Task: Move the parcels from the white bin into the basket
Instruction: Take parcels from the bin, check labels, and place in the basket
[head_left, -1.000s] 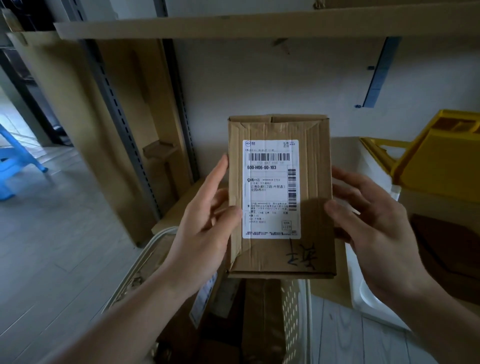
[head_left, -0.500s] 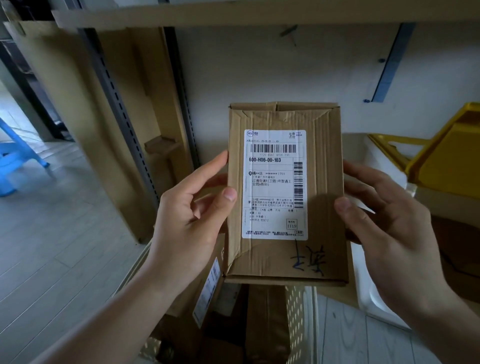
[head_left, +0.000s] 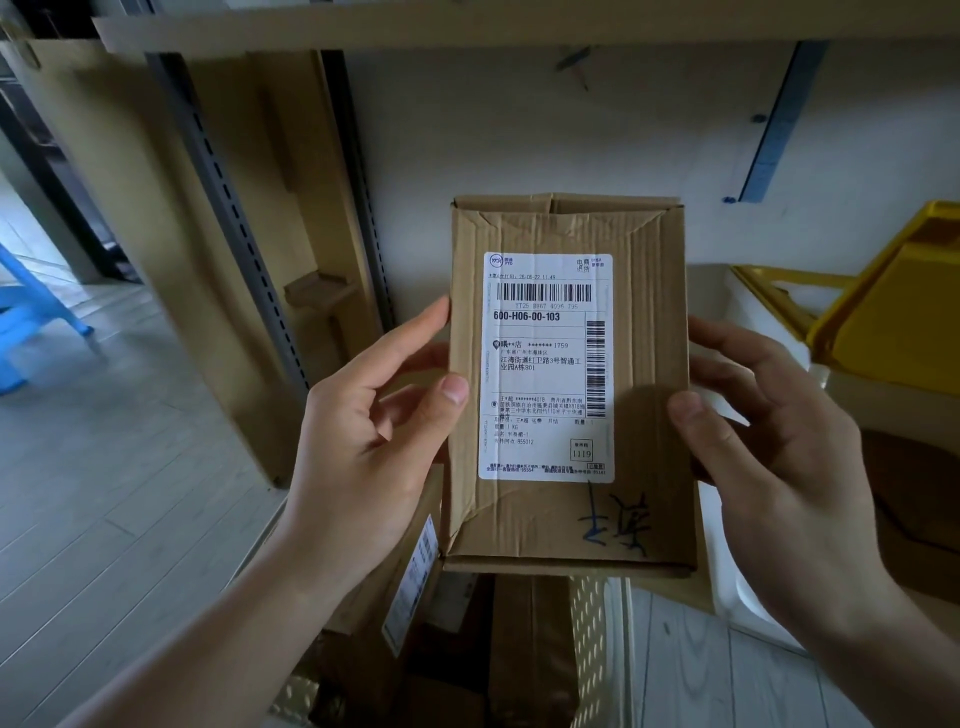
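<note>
A brown cardboard parcel (head_left: 644, 374) with a white shipping label and blue handwriting is held upright in front of me, label facing the camera. My left hand (head_left: 363, 436) grips its left edge, thumb on the front. My right hand (head_left: 769, 447) grips its right edge the same way. Directly below the parcel is the perforated basket (head_left: 597, 623), which holds other brown parcels (head_left: 410, 582). The white bin (head_left: 748, 608) stands to the right, mostly hidden behind my right hand and forearm.
A yellow plastic crate (head_left: 898, 322) sits at the right above the white bin. A metal shelf upright (head_left: 234, 208) and cardboard panels stand at the left. A wooden shelf board (head_left: 467, 26) runs overhead. A blue stool (head_left: 31, 317) is at far left on the pale floor.
The parcel and both hands have come slightly nearer to the camera and lower in view. The grip of both hands is unchanged.
</note>
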